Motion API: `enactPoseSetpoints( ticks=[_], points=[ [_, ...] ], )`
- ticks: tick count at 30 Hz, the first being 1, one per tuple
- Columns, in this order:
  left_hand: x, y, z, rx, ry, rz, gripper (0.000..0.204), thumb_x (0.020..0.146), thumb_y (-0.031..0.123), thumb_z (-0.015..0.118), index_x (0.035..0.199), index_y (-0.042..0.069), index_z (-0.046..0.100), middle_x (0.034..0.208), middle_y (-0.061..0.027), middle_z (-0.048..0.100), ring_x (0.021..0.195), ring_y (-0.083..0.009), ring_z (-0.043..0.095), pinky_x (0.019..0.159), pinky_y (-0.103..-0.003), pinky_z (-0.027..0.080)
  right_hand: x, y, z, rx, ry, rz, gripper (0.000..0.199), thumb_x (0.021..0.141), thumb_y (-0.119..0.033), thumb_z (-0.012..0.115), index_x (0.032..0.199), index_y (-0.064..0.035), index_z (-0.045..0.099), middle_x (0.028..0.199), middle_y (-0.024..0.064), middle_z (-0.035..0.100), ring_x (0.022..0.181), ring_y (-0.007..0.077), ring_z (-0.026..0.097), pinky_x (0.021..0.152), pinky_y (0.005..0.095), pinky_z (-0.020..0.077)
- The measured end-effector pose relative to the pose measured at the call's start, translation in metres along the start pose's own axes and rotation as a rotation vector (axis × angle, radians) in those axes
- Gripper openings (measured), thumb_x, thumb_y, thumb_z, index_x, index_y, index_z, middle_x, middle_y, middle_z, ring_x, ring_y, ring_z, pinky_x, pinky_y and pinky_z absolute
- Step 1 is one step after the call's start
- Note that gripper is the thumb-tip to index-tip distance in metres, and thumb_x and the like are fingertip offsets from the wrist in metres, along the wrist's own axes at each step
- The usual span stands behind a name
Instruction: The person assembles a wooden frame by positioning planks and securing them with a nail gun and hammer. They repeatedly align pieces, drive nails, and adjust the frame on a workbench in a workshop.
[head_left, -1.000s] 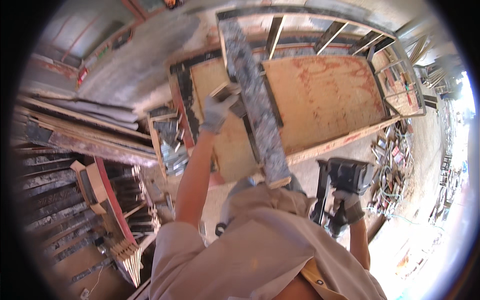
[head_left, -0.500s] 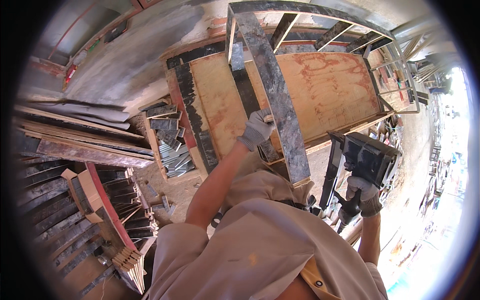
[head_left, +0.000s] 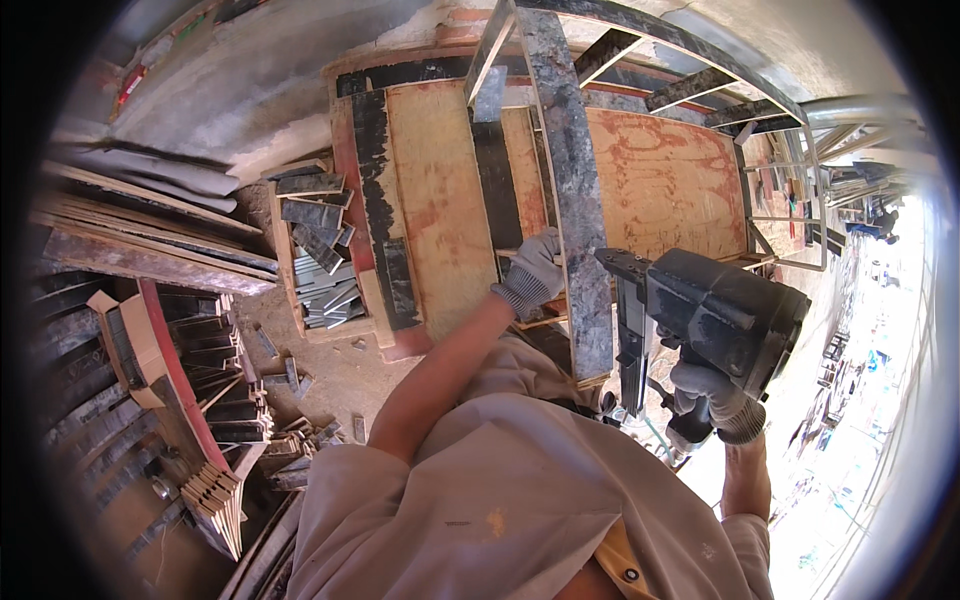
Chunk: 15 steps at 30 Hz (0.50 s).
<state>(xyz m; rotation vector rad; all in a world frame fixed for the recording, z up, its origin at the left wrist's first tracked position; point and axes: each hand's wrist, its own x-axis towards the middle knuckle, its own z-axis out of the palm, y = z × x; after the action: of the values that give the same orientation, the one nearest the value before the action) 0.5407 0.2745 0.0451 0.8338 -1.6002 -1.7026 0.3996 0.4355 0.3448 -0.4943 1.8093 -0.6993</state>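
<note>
The biggest thing here is the desk (head_left: 660, 180) — a wide, flat top of orange-brown wood with dark strips along its left side. A long grey plank (head_left: 570, 200) lies on it, running from the far end right back to the person's body. Its near end sticks out over the edge of the desk.

Next in size is the black nail gun (head_left: 725, 310). It hangs in the air just to the right of the plank, with its nose pointing at the plank's side but not touching it.

The right hand (head_left: 710, 395), in a grey glove, has its grip clenched around the gun's handle. The left hand (head_left: 532, 272), gloved too, has its grip curled on the left edge of the plank and pins it down.

So this looks like the lining-up step — plank held, gun close. A shot would need the nose pressed flat on the wood, and the left fingers well out of its path.

A small box of grey scraps (head_left: 320, 270) sits left of the desk.
</note>
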Motion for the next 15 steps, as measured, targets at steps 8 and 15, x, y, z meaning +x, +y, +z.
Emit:
enactPoseSetpoints(
  ticks=[8, 15],
  points=[
    [-0.005, 0.002, -0.001, -0.048, 0.027, 0.052, 0.008, 0.083, -0.003, 0.06, 0.088, 0.001, 0.065, 0.082, -0.0161, 0.065, 0.08, -0.0315, 0.062, 0.076, -0.037, 0.052, 0.007, 0.003, -0.003, -0.11, -0.051, -0.019, 0.022, 0.086, -0.007, 0.079, 0.105, -0.0061, 0.067, 0.078, -0.0008, 0.063, 0.059, 0.0093, 0.059, 0.052, 0.026, 0.0472],
    [-0.003, 0.003, -0.004, 0.073, 0.066, 0.245, 0.016, 0.087, -0.009, 0.044, 0.077, 0.001, 0.051, 0.067, -0.0024, 0.046, 0.064, -0.0105, 0.041, 0.056, -0.032, 0.038, 0.013, -0.006, -0.001, -0.258, -0.088, 0.114, 0.013, 0.088, -0.011, 0.079, 0.093, -0.0074, 0.067, 0.07, -0.0024, 0.059, 0.06, 0.0068, 0.056, 0.053, 0.0253, 0.0462]
  ],
)
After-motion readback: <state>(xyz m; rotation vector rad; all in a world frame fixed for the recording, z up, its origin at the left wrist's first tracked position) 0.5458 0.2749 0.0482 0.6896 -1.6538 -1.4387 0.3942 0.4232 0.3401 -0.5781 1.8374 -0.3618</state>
